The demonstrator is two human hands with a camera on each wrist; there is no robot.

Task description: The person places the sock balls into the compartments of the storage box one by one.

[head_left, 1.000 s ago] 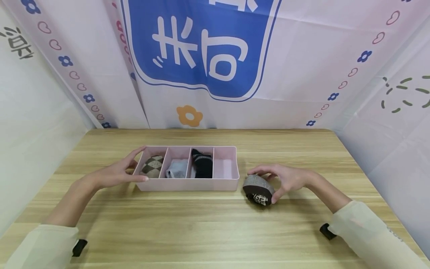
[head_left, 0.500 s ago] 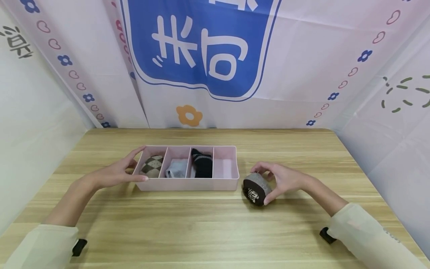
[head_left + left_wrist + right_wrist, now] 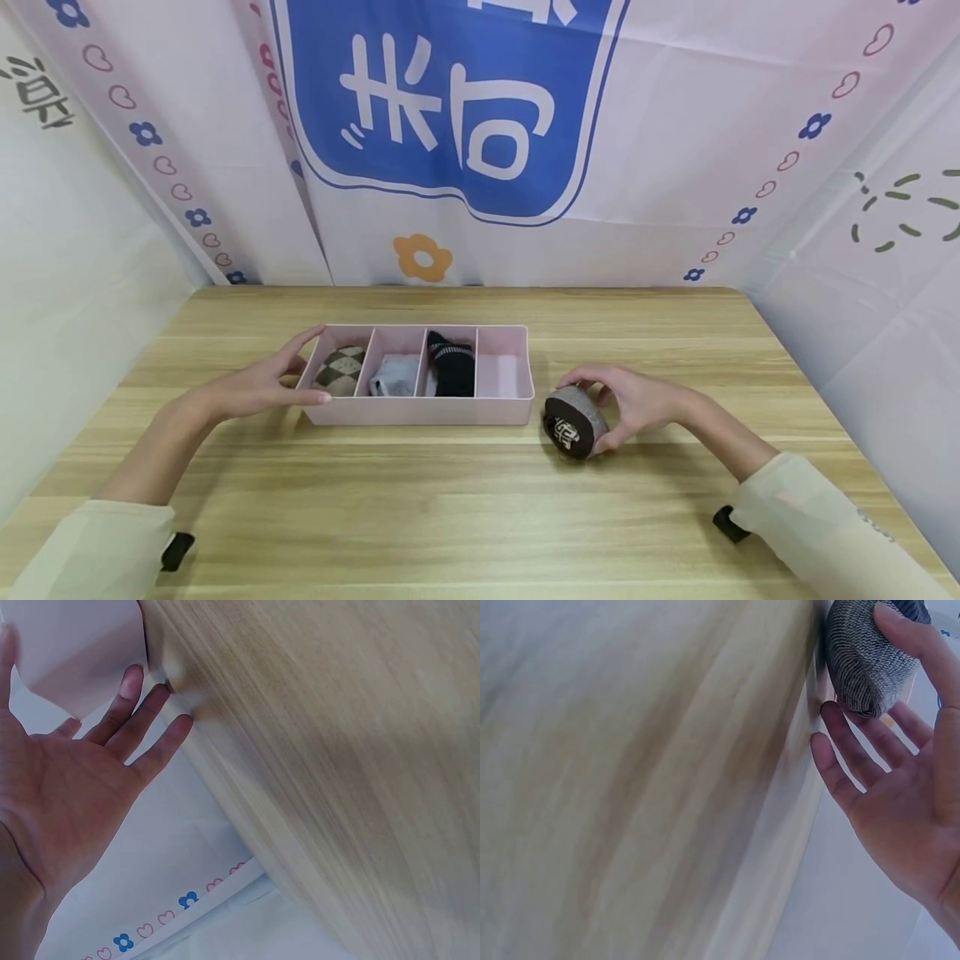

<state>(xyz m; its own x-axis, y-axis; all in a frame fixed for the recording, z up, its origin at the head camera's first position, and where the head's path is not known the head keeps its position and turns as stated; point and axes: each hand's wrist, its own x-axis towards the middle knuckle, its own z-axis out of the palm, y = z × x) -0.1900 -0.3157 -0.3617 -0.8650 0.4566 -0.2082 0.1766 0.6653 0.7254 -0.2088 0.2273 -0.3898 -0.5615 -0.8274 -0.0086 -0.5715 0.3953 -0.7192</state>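
A pink box [image 3: 420, 412] with a row of compartments sits on the wooden table. My left hand [image 3: 258, 385] holds its left end, thumb at the front rim and forefinger at the back corner; in the left wrist view, the hand's [image 3: 71, 787] other fingers extend beside the end wall. Right of the box, my right hand [image 3: 633, 402] grips a balled pair of socks [image 3: 573, 423], grey with a dark brown, white-patterned face. In the right wrist view, the thumb lies over the grey knit of the socks [image 3: 866, 660], the other fingers beneath and beside it.
From the left, the box holds argyle socks [image 3: 341, 371], light grey socks [image 3: 395, 375] and black socks [image 3: 453, 367]; the rightmost compartment [image 3: 501, 375] shows its bare floor. A printed cloth [image 3: 600, 250] hangs behind the table [image 3: 450, 508], with white sheets at both sides.
The balled socks have turned in my right hand, bringing the brown patterned face further round to the left. That hand has shifted slightly left. My left hand and the box have stayed put.
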